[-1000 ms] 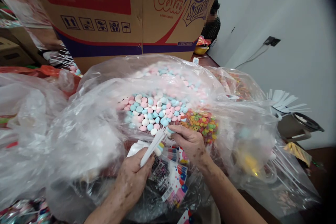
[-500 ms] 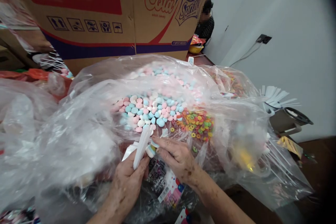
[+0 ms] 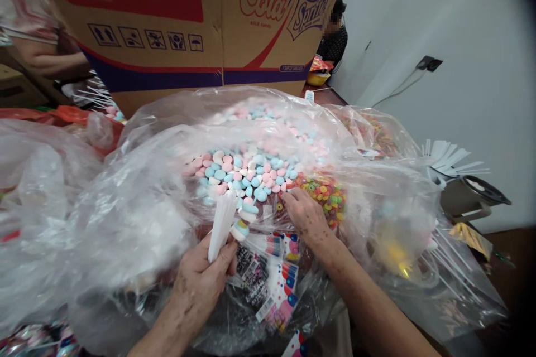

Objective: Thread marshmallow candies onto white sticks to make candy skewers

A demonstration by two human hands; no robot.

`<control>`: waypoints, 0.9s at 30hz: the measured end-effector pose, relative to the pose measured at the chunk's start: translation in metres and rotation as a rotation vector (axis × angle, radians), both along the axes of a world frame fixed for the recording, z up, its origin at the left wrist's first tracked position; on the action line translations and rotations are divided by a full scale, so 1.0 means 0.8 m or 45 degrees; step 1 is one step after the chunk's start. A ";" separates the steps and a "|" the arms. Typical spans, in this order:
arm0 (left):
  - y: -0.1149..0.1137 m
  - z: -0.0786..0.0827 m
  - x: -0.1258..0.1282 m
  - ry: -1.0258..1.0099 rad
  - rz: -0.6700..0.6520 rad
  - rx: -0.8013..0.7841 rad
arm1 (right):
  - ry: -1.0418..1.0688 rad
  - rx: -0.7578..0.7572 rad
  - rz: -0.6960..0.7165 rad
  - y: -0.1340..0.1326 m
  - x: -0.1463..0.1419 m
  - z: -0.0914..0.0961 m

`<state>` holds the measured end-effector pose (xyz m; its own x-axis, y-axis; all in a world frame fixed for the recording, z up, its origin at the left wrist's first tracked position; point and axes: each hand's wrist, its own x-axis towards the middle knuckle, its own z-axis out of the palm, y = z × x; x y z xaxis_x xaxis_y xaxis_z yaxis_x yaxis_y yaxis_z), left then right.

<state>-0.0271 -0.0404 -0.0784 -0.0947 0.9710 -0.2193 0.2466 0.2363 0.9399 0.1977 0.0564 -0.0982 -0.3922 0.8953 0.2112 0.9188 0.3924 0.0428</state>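
Observation:
My left hand (image 3: pixel 205 270) is closed around a bundle of flat white sticks (image 3: pixel 221 223). From the same grip rises a candy skewer (image 3: pixel 242 224), with white, yellow and blue pieces threaded on it. To the right, my right hand (image 3: pixel 309 217) reaches into the left edge of a pile of small gummy rings (image 3: pixel 324 195). Its fingers are bent and slightly apart, and I make out nothing held in them. Pink, blue and white pastel candies (image 3: pixel 247 173) lie heaped beside the rings, just beyond both hands.
Clear plastic bags (image 3: pixel 138 206) spread around the candies. Printed wrappers (image 3: pixel 278 295) lie below my hands. A large cardboard box (image 3: pixel 159 67) stands behind. At right are a grey jug (image 3: pixel 464 201) and a fan of white sticks (image 3: pixel 448 156). Other people (image 3: pixel 335 39) are at the back.
My right hand has left the skewer and moved forward and right to the gummy rings. The left hand still holds the sticks and skewer. A person's arm now shows at far left.

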 end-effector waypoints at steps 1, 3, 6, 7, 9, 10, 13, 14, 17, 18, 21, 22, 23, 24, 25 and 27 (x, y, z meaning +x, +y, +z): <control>0.000 0.001 0.000 -0.003 0.000 -0.007 | 0.003 0.014 -0.002 -0.001 -0.001 -0.001; 0.000 0.003 0.000 -0.015 -0.001 -0.009 | 0.027 0.023 0.001 -0.001 -0.001 -0.003; -0.001 0.004 0.000 -0.022 0.003 -0.023 | 0.124 -0.009 0.010 0.002 0.003 -0.003; -0.001 0.004 0.000 -0.018 0.003 -0.030 | 0.199 -0.035 0.026 0.004 0.004 -0.002; -0.003 0.004 0.000 -0.008 -0.009 -0.040 | 0.411 -0.104 0.071 0.006 0.006 0.000; -0.004 0.004 -0.001 -0.005 -0.014 -0.041 | 0.521 -0.145 0.099 0.008 0.007 0.001; -0.006 0.001 -0.003 -0.026 -0.016 -0.051 | 0.668 -0.275 0.170 0.012 0.006 0.002; -0.007 0.001 -0.003 -0.036 -0.018 -0.056 | 0.646 -0.307 0.184 0.014 0.006 0.001; -0.006 0.002 -0.003 -0.030 -0.025 -0.062 | 0.546 -0.346 0.189 0.019 0.004 -0.002; -0.006 0.003 -0.003 -0.022 -0.028 -0.059 | 0.527 -0.350 0.183 0.021 0.003 -0.002; -0.004 0.007 -0.002 -0.010 -0.028 -0.060 | 0.497 -0.365 0.156 0.023 0.002 -0.002; -0.004 0.007 -0.003 -0.011 -0.030 -0.059 | 0.488 -0.370 0.147 0.023 0.002 -0.001; -0.004 0.007 -0.003 -0.013 -0.029 -0.059 | 0.482 -0.374 0.139 0.022 0.003 0.000; -0.004 0.005 -0.003 -0.015 -0.027 -0.057 | 0.475 -0.375 0.134 0.021 0.003 0.001; -0.005 0.003 -0.004 -0.020 -0.031 -0.056 | 0.476 -0.377 0.132 0.019 0.003 0.003; -0.006 -0.002 -0.005 -0.033 -0.037 -0.056 | 0.533 -0.388 0.126 0.013 0.002 0.006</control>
<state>-0.0311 -0.0451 -0.0798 -0.0601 0.9626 -0.2642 0.2295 0.2709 0.9349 0.1996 0.0671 -0.0931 -0.4162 0.9034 0.1035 0.7906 0.4157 -0.4495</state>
